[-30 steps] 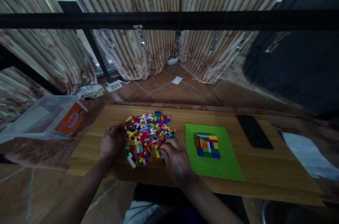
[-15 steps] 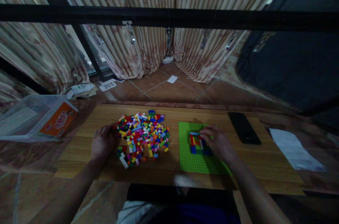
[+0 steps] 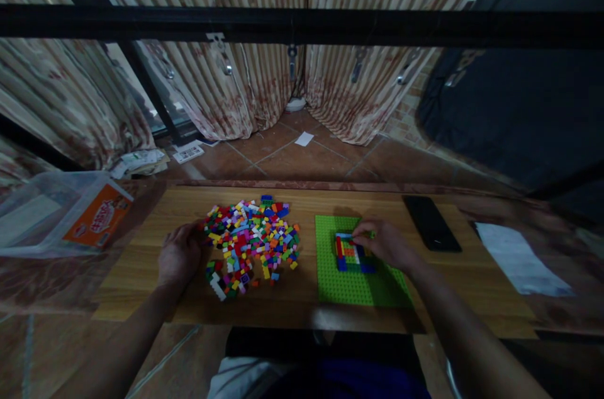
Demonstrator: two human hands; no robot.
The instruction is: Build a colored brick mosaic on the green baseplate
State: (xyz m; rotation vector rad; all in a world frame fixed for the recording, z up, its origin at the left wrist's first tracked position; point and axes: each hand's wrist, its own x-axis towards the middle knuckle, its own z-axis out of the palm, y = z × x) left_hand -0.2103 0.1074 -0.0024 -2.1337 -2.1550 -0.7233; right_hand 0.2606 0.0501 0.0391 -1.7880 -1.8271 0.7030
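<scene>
My right hand (image 3: 384, 241) is closed in a pinch at the far edge of a small block of coloured building bricks (image 3: 349, 252). Its fingertips touch a brick there and hide most of it. The block has red, blue, white and orange parts and sits on a green studded baseplate (image 3: 340, 292). My left hand (image 3: 179, 254) rests on the table with its fingers loosely apart, at the left edge of a heap of loose bricks (image 3: 255, 238). Nothing shows in the left hand.
The wooden table (image 3: 302, 317) carries a black phone (image 3: 431, 223) right of the baseplate. A white sheet of paper (image 3: 521, 257) lies at the right. A clear plastic box (image 3: 42, 210) with an orange label stands at the left. Striped curtains (image 3: 264, 84) hang behind.
My right hand has shifted slightly toward the far edge of the brick block, showing more of its middle. My left hand stays beside the heap. The whole view has shifted slightly.
</scene>
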